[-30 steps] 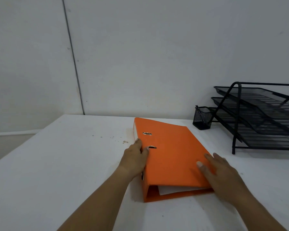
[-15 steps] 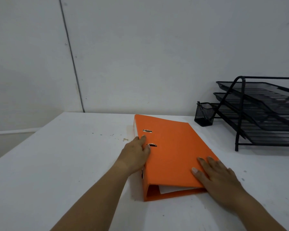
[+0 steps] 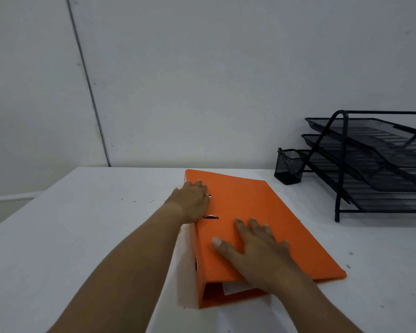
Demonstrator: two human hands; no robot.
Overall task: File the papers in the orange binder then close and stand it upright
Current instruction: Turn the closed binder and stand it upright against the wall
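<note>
White matte table (image 3: 82, 236), lightly speckled, under a plain grey wall; black wire-mesh trays (image 3: 375, 169) and a small mesh cup (image 3: 288, 167) at far right. Orange binder (image 3: 269, 212) lies flat and closed mid-table, white papers (image 3: 233, 288) showing at its near open end. Left hand (image 3: 192, 203) curls loosely over the spine edge; right hand (image 3: 259, 248) rests flat, fingers spread, on the smooth cover, gripping nothing.

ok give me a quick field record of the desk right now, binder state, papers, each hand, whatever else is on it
binder: orange binder closed, lying flat on white table
papers: white sheet edge visible inside near end
left hand: left hand on spine edge by the metal slots
right hand: right hand flat on the cover
other: black mesh letter tray, mesh pen cup, far right
remaining: stand binder upright
</note>
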